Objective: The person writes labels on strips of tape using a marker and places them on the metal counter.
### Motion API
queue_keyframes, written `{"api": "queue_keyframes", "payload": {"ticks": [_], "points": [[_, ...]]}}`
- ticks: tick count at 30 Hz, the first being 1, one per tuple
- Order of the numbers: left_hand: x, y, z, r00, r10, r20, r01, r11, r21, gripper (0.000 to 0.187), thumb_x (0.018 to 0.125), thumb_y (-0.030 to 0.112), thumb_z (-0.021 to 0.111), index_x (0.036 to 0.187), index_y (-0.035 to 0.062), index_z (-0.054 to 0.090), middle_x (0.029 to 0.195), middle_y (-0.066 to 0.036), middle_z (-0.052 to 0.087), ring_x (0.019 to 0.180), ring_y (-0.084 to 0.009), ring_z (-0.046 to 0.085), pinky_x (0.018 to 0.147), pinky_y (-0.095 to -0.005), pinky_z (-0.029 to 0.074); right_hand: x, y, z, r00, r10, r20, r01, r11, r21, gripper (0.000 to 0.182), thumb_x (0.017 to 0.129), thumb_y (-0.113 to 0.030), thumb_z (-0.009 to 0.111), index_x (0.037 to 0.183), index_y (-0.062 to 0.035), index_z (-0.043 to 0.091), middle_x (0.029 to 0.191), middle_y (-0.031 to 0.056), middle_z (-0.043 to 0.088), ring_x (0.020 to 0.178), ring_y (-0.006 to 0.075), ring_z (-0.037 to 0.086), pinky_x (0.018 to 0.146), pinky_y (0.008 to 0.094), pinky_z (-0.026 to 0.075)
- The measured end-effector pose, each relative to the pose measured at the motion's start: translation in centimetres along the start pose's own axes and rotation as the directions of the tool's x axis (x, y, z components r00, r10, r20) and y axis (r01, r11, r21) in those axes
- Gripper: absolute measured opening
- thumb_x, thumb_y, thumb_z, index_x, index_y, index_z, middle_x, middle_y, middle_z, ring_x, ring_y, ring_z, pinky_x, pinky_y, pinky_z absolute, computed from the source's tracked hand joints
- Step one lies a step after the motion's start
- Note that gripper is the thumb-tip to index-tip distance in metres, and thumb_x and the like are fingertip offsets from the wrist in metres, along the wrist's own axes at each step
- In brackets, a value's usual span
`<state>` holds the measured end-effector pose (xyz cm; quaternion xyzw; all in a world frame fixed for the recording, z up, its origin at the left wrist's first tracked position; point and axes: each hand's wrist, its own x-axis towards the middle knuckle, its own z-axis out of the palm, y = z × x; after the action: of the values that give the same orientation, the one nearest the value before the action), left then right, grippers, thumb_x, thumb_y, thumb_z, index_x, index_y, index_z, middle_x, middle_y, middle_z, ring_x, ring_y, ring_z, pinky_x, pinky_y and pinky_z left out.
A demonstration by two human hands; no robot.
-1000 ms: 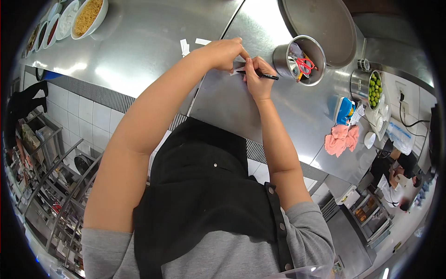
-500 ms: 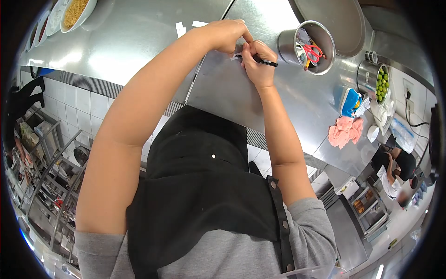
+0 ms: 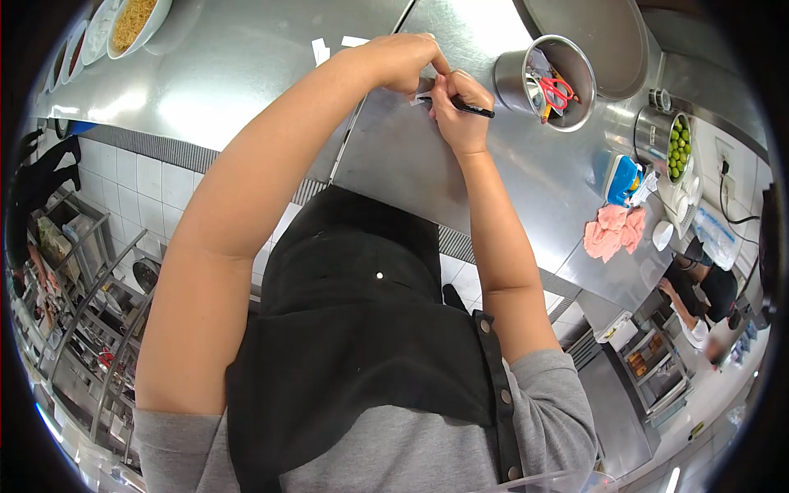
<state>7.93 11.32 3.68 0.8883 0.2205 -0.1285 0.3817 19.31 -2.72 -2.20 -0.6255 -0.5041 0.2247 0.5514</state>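
A slim black marker (image 3: 474, 108) is gripped by my right hand (image 3: 462, 123), its tip pointing left at a small white paper label (image 3: 417, 100) on the steel table. My left hand (image 3: 407, 62) is bent around the far side of that label, index finger reaching toward my right hand and the other fingers curled down at the paper. Most of the label is hidden under my hands. Two more white paper strips, one standing out to the left (image 3: 320, 52) and another near my left wrist (image 3: 354, 41), lie on the metal.
A steel pot (image 3: 542, 82) with red scissors (image 3: 558, 94) stands right of my hands. Beyond are a large tray (image 3: 592, 41), a pot of green limes (image 3: 679, 148), a blue-and-white object (image 3: 622, 181) and a pink cloth (image 3: 612, 232). White bowls (image 3: 152, 29) line the far left. Other people are at both sides.
My hands stay almost in place, with the marker tip still at the label. At the right, another person's arm has shifted.
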Motion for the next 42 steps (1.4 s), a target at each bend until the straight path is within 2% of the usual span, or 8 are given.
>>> {"api": "queue_keyframes", "payload": {"ticks": [5,8,13,20,22,35,38,42], "points": [[0.0,0.0,-0.1,1.000,-0.010,0.015,0.010,1.000,0.002,0.066,0.064,-0.001,0.086,0.126,0.0181,0.074,0.103,-0.008,0.060,0.100,-0.0280,0.065,0.085,-0.0418,0.055,-0.2,-0.1,-0.2,0.998,-0.053,0.024,0.054,0.997,-0.055,0.039,0.094,0.005,0.065,0.063,-0.0012,0.042,0.061,0.0032,0.053,0.047,0.0077,0.052,0.043,0.0260,0.040],[0.2,-0.1,0.0,0.999,-0.025,0.024,0.025,1.000,0.002,0.066,0.064,-0.001,0.086,0.126,0.0183,0.074,0.103,-0.007,0.061,0.101,-0.0279,0.065,0.086,-0.0414,0.055,-0.2,-0.7,-0.1,0.989,0.143,-0.049,-0.137,0.986,0.096,0.039,0.094,0.005,0.065,0.063,-0.0008,0.042,0.060,0.0029,0.051,0.046,0.0079,0.050,0.043,0.0270,0.038],[0.0,0.0,-0.2,1.000,0.001,0.015,-0.002,1.000,0.011,0.068,0.063,0.000,0.087,0.126,0.0192,0.074,0.104,-0.007,0.061,0.101,-0.0281,0.064,0.086,-0.0409,0.055,-0.1,0.3,-0.2,0.998,-0.061,-0.013,0.060,0.995,-0.082,0.039,0.096,0.003,0.065,0.063,-0.0004,0.044,0.060,0.0020,0.050,0.046,0.0078,0.051,0.043,0.0267,0.039],[0.1,0.1,-0.1,1.000,-0.017,0.012,0.016,1.000,0.012,0.067,0.063,0.000,0.087,0.126,0.0199,0.075,0.102,-0.007,0.060,0.100,-0.0273,0.064,0.086,-0.0404,0.055,-0.1,0.2,-0.1,0.999,0.009,-0.034,-0.010,1.000,-0.016,0.040,0.093,0.006,0.065,0.062,-0.0010,0.041,0.058,0.0031,0.048,0.046,0.0087,0.048,0.044,0.0280,0.037],[0.1,0.1,0.0,1.000,-0.021,0.014,0.021,1.000,0.014,0.067,0.063,-0.001,0.086,0.126,0.0199,0.075,0.101,-0.007,0.059,0.099,-0.0267,0.064,0.085,-0.0401,0.055,0.0,-0.1,-0.1,0.996,-0.074,-0.052,0.069,0.993,-0.091,0.039,0.092,0.006,0.066,0.062,-0.0010,0.042,0.058,0.0040,0.048,0.046,0.0092,0.048,0.044,0.0283,0.036],[0.0,0.0,-0.1,1.000,-0.002,0.018,0.002,1.000,0.014,0.066,0.065,0.000,0.085,0.127,0.0178,0.074,0.102,-0.007,0.059,0.098,-0.0267,0.064,0.084,-0.0404,0.054,-0.1,-0.1,-0.2,0.993,-0.102,-0.060,0.095,0.989,-0.117,0.040,0.093,0.007,0.064,0.061,-0.0009,0.041,0.058,0.0046,0.048,0.046,0.0100,0.046,0.045,0.0289,0.035],[-0.2,0.2,-0.2,1.000,-0.014,0.019,0.014,1.000,0.017,0.066,0.065,0.000,0.086,0.127,0.0176,0.074,0.102,-0.007,0.059,0.098,-0.0267,0.064,0.084,-0.0406,0.054,-0.2,0.0,-0.1,0.996,0.000,-0.091,-0.003,1.000,-0.028,0.039,0.092,0.007,0.064,0.061,-0.0007,0.041,0.058,0.0050,0.047,0.047,0.0109,0.045,0.046,0.0295,0.035],[-0.1,0.4,-0.4,0.999,-0.027,0.032,0.027,0.999,0.018,0.065,0.064,0.001,0.086,0.126,0.0175,0.074,0.102,-0.006,0.059,0.099,-0.0268,0.064,0.084,-0.0405,0.054,0.0,-0.1,-0.2,0.992,-0.089,-0.086,0.079,0.990,-0.114,0.039,0.092,0.007,0.064,0.062,-0.0005,0.041,0.058,0.0051,0.047,0.047,0.0112,0.044,0.046,0.0298,0.034]]}}
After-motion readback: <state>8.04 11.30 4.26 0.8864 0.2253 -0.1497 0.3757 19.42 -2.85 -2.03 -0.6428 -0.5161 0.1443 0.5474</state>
